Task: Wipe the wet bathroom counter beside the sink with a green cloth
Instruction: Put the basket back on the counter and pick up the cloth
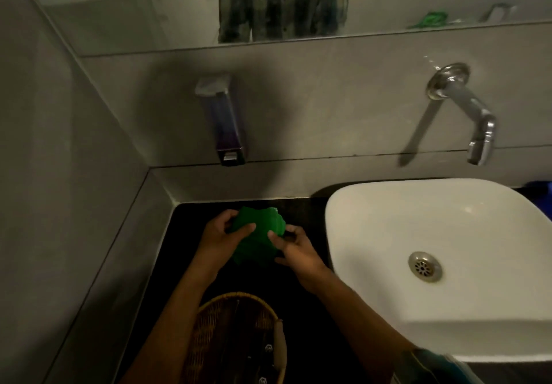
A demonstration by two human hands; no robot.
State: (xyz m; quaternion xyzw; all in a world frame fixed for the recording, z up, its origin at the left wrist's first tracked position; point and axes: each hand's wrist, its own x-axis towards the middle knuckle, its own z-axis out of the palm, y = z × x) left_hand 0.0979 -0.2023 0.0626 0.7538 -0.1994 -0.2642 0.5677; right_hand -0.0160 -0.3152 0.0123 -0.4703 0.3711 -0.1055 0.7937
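Note:
A bunched green cloth [258, 235] is held over the black counter [304, 213] to the left of the white sink [388, 222]. My left hand [222, 238] grips the cloth's left side, thumb on top. Gripping its right side is my right hand [294, 247], fingers pinched into the fabric. The cloth's underside is hidden, and I cannot tell whether it touches the counter. The counter is dark, so wetness does not show.
A wicker basket [209, 324] with dark items stands on the counter near my forearms. A soap dispenser [225, 120] hangs on the back wall. A chrome tap [469, 111] juts out above the sink. Grey tiled walls close in the left and back.

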